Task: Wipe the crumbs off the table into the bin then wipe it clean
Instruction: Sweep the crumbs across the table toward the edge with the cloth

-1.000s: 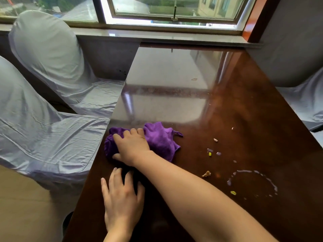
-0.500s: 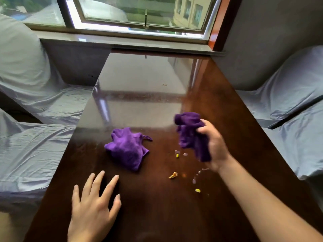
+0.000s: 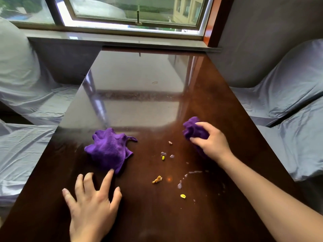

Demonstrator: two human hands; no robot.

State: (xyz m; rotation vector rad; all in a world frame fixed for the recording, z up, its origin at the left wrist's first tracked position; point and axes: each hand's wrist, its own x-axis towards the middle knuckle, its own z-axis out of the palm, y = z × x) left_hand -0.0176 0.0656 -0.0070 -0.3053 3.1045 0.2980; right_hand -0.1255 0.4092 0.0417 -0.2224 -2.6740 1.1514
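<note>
Gripping a crumpled fuzzy purple cloth (image 3: pixel 194 131), right hand (image 3: pixel 211 141) meets glossy table (image 3: pixel 218 109).

Window (image 3: pixel 132 13) daylight, glare across glossy table (image 3: pixel 139 95).

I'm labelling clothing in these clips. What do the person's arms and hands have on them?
Nothing visible. The left hand and right hand are bare, with no gloves, rings or watch. The right forearm is uncovered as far as the frame's edge; no sleeve shows.
</note>
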